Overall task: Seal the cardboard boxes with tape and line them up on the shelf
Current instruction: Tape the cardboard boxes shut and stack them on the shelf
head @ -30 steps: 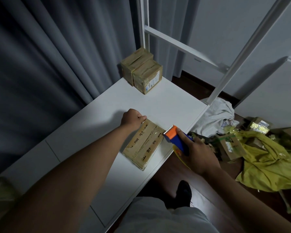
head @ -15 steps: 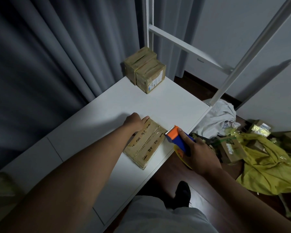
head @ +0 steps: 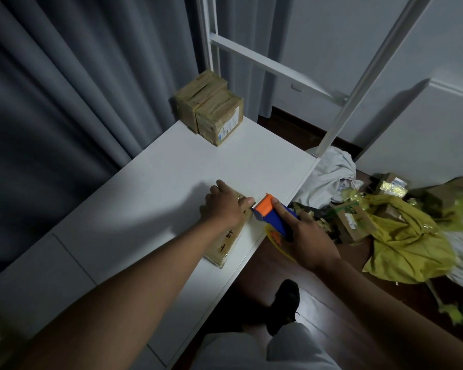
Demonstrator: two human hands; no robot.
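From the head view, my left hand [head: 223,206] lies flat on the far end of a flat cardboard box [head: 226,243], its fingers [head: 245,202] stretched out and close together, pressing the top down. The box rests on the white shelf [head: 171,182] near its front edge, and most of it runs back under my palm and wrist toward me. My right hand [head: 306,240] is wrapped around the blue handle of the tape dispenser [head: 271,213], fingers clamped on it, with the yellowish tape roll showing beneath my palm. The dispenser's orange head sits just beside my left fingertips, its toothed edge at the box's far corner; I cannot tell whether it touches the cardboard. Well beyond my fingers, at the shelf's far corner against the grey curtain [head: 64,102], two taped boxes [head: 210,112] stand touching side by side. To the right of my right hand, down on the dark floor, lie a white cloth [head: 329,177], yellow wrapping [head: 406,236] and more small boxes [head: 354,218]. Below my hands, my dark shoe [head: 285,303] shows on the floor.
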